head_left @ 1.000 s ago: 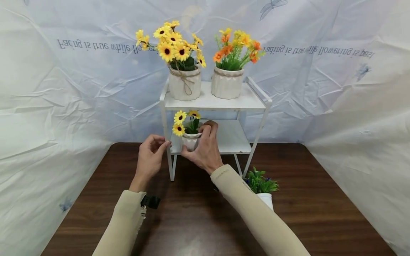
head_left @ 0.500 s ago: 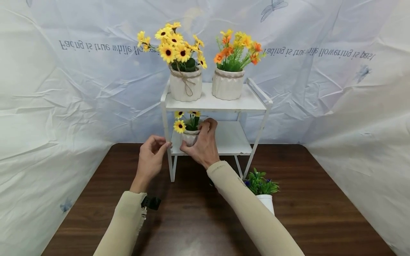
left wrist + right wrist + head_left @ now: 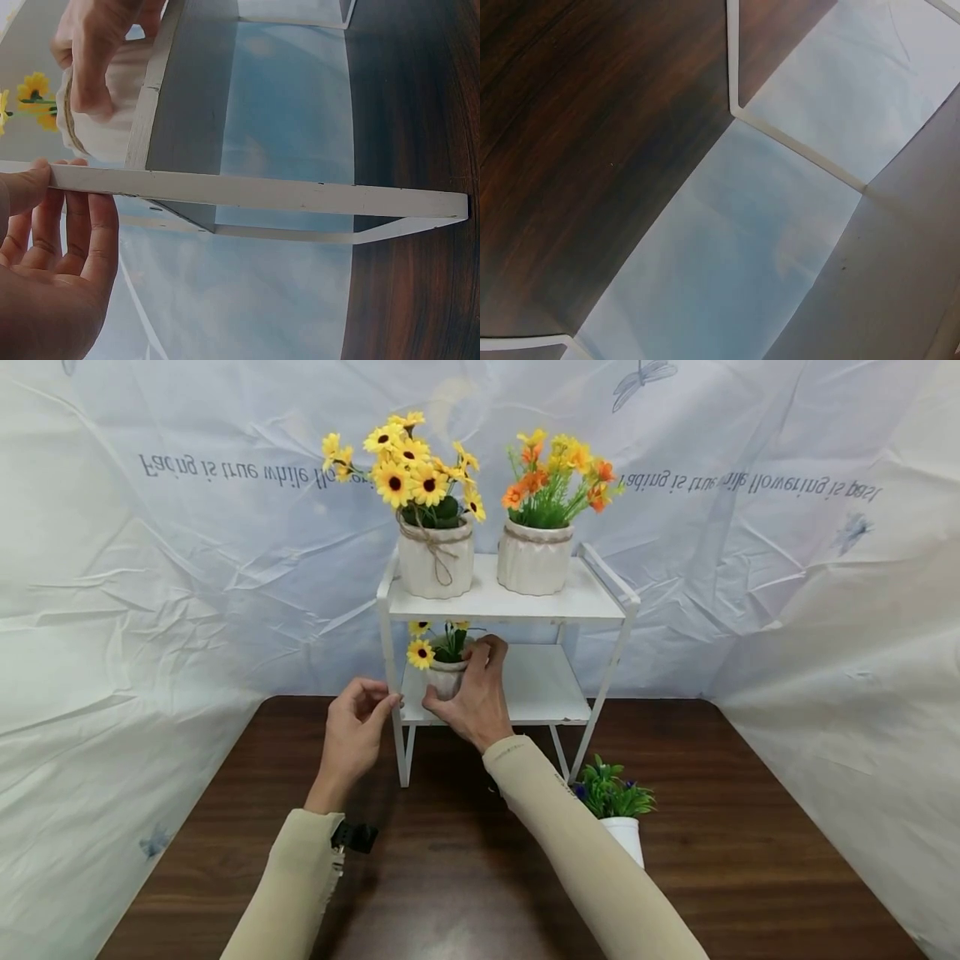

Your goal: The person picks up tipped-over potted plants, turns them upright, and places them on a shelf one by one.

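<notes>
On the lower shelf, my right hand [image 3: 476,697] grips a small white flowerpot [image 3: 442,679] with yellow daisy-like flowers, thumb in front and fingers round its right side. In the left wrist view, that pot [image 3: 124,90] sits just behind the shelf edge, twine round it. My left hand [image 3: 352,731] holds the front left leg of the white two-tier plant stand [image 3: 510,604]. Close up, the leg [image 3: 262,193] runs between the left thumb and fingers [image 3: 97,232]. The right wrist view shows the underside of a shelf [image 3: 877,277], no hand.
Two larger white pots stand on the top shelf: one with yellow flowers [image 3: 435,564], one with orange and yellow flowers [image 3: 534,560]. A white pot with green leaves [image 3: 624,835] stands on the brown table [image 3: 442,877], partly behind the right sleeve. Printed cloth [image 3: 225,568] hangs behind.
My right hand has pushed the small pot slightly deeper under the top shelf, whose edge now covers part of its flowers. My left hand keeps its place on the leg.
</notes>
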A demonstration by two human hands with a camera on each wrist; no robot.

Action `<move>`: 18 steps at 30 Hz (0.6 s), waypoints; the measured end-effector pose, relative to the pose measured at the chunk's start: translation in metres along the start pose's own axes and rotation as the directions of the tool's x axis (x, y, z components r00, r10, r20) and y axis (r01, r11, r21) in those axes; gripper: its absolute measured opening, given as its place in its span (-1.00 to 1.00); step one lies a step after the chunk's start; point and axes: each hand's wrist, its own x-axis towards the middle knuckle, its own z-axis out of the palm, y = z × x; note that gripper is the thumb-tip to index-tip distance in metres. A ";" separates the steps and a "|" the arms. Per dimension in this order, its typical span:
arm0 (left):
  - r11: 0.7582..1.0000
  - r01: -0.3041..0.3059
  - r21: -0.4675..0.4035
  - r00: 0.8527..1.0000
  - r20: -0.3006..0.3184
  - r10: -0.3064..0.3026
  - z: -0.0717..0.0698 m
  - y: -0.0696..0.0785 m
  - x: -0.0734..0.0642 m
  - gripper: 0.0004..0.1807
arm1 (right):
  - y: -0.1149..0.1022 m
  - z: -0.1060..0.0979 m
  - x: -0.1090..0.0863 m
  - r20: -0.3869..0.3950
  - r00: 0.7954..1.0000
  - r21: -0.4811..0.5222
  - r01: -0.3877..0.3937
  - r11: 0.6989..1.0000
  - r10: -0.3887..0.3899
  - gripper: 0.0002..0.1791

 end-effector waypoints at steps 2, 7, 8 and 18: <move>1.000 -0.008 -0.006 1.000 0.002 0.008 0.000 0.000 0.000 -0.75 | 0.001 -0.002 -0.001 0.000 1.000 -0.022 0.014 1.000 -0.014 -0.28; 1.000 -0.019 -0.020 1.000 -0.002 0.019 0.000 -0.002 0.000 -0.77 | 0.004 -0.012 -0.006 0.010 0.999 -0.079 0.046 0.996 -0.045 -0.18; 1.000 -0.019 -0.020 1.000 -0.001 0.019 0.000 -0.002 0.000 -0.76 | 0.004 -0.014 -0.008 0.013 0.999 -0.089 0.044 0.995 -0.043 -0.15; 1.000 -0.029 0.006 1.000 -0.001 0.029 0.000 -0.001 0.002 -0.77 | 0.000 -0.046 -0.024 0.057 0.998 -0.159 -0.017 0.987 0.026 -0.14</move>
